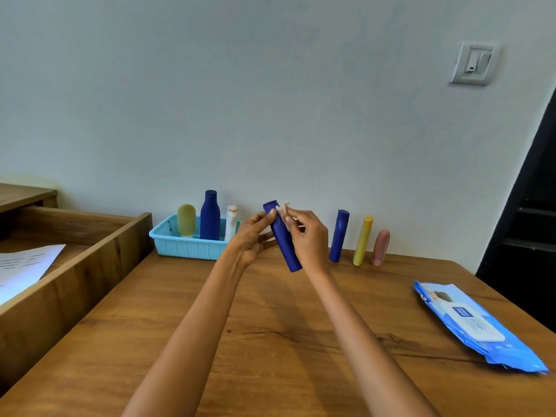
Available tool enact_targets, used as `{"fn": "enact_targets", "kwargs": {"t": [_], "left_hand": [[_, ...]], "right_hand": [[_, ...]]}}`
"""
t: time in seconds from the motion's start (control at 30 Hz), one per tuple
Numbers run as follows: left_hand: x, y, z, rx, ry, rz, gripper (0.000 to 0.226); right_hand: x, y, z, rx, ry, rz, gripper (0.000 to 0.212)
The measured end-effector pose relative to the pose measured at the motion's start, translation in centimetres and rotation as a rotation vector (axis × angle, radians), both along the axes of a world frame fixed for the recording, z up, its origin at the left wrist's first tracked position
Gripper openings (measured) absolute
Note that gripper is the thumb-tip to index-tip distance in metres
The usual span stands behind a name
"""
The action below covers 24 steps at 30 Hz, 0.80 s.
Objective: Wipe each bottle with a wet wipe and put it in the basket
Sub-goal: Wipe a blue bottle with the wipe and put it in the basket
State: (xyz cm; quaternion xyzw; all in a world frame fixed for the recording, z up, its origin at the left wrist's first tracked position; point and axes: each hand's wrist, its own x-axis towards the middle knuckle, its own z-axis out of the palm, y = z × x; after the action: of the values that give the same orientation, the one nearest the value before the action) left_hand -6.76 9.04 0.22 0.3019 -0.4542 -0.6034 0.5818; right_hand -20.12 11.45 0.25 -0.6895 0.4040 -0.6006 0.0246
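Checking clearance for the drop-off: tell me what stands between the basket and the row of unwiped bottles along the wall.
In the head view, only the hands: the left hand and right hand hold a blue bottle in the gap between basket and upright blue bottle.

The wipe (283,209) is mostly buried between the right hand (310,236) and the blue bottle (282,236). Print on the wipes pack (475,323) is too blurry to read, and the paper (24,269) runs off the left edge.

You face a wooden table (270,341) against a pale wall (270,100) bearing a light switch (474,63); at left, printed paper (21,269) lies in an open wooden drawer (75,266).
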Motion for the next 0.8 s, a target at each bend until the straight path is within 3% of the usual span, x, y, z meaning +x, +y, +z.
{"fn": "enact_targets", "kwargs": {"t": [0.2,0.43,0.53,0.63,0.8], "left_hand": [[0.4,0.0,-0.1,-0.006,0.005,0.021,0.035],[-0.8,0.7,0.2,-0.03,-0.101,-0.006,0.035],[-0.8,0.4,0.1,-0.017,-0.077,0.023,0.043],[-0.4,-0.3,-0.6,0.031,-0.018,0.06,0.036],[-1.2,-0.7,-1.5,0.055,-0.03,0.036,0.031]], "right_hand": [[0.3,0.3,-0.7,-0.001,0.076,0.004,0.02],[-0.3,-0.5,0.8,0.082,-0.085,-0.002,0.024],[0.0,0.0,0.7,0.045,-0.023,0.057,0.024],[-0.7,0.3,-1.0,0.091,0.023,0.082,0.023],[-1.6,-0.5,-1.0,0.204,-0.102,0.043,0.02]]}}
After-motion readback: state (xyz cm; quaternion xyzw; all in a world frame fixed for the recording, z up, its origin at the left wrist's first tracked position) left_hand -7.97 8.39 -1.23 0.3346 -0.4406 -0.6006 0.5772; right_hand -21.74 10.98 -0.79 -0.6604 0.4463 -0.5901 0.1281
